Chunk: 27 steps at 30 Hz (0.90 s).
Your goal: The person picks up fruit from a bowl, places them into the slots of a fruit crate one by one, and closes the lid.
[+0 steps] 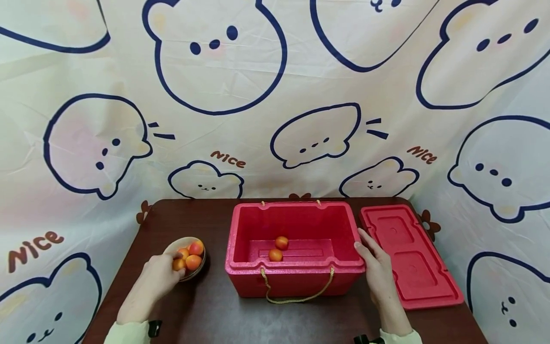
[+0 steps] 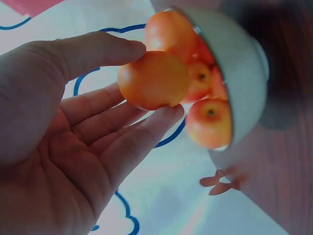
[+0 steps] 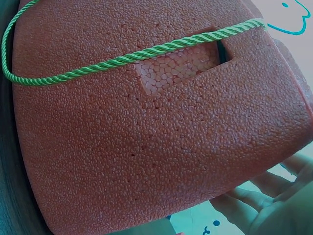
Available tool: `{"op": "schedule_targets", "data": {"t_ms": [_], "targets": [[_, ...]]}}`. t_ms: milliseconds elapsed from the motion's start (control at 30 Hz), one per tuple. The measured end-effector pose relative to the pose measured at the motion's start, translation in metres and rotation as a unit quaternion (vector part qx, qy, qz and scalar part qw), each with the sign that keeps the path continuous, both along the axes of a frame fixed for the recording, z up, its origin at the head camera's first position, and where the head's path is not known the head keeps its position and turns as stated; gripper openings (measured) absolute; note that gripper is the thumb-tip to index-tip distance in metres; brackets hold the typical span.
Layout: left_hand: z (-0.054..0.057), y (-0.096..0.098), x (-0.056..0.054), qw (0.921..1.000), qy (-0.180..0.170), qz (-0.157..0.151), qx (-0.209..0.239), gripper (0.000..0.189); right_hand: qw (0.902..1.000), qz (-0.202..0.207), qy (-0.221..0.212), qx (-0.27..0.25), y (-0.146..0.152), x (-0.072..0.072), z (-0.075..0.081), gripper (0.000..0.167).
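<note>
My left hand (image 1: 162, 276) pinches a round orange-red fruit (image 2: 154, 81) between thumb and fingertips, right at the bowl. The pale bowl (image 2: 239, 73) stands on the left of the table and contains several similar fruits (image 2: 208, 122), yellow-red with small dark dimples. In the middle sits an uncovered red foam box (image 1: 296, 284), with two orange fruits (image 1: 275, 255) on its floor. At the box's right rim is my right hand (image 1: 378, 272), its fingers fairly straight along the outside of the short wall, as the right wrist view also shows.
A red foam lid (image 1: 418, 260) lies flat to the right of the box. Twisted rope handles (image 1: 296, 300) hang from the box, one drooping in front. The dark brown table (image 1: 206, 320) meets a patterned cloth (image 1: 258, 134) at the back and sides.
</note>
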<state>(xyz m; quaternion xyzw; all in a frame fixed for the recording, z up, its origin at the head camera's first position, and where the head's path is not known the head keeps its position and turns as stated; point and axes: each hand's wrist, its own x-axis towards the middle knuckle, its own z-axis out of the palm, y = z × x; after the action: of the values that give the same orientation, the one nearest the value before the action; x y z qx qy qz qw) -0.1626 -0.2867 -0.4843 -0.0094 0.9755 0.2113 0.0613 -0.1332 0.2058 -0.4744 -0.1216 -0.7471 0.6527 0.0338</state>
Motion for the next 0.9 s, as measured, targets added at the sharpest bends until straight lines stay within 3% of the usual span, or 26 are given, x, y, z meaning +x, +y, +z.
{"op": "schedule_targets", "data": {"t_ms": [167, 367, 567, 900], "targets": [[0.012, -0.003, -0.004, 0.9999, -0.004, 0.0, 0.014, 0.04, 1.0, -0.002, 0.004, -0.002, 0.001, 0.001, -0.001, 0.055], [0.022, -0.009, -0.005, 0.9993, 0.034, -0.013, 0.005, 0.039, 1.0, -0.003, 0.003, 0.001, 0.0, 0.0, -0.001, 0.055], [0.032, -0.011, -0.007, 0.9988, 0.042, -0.017, 0.015, 0.04, 1.0, -0.002, 0.001, 0.0, 0.0, -0.001, -0.001, 0.055], [0.051, -0.011, -0.008, 0.9981, 0.024, -0.016, 0.054, 0.04, 1.0, -0.001, 0.004, 0.0, 0.0, 0.0, -0.002, 0.055]]}}
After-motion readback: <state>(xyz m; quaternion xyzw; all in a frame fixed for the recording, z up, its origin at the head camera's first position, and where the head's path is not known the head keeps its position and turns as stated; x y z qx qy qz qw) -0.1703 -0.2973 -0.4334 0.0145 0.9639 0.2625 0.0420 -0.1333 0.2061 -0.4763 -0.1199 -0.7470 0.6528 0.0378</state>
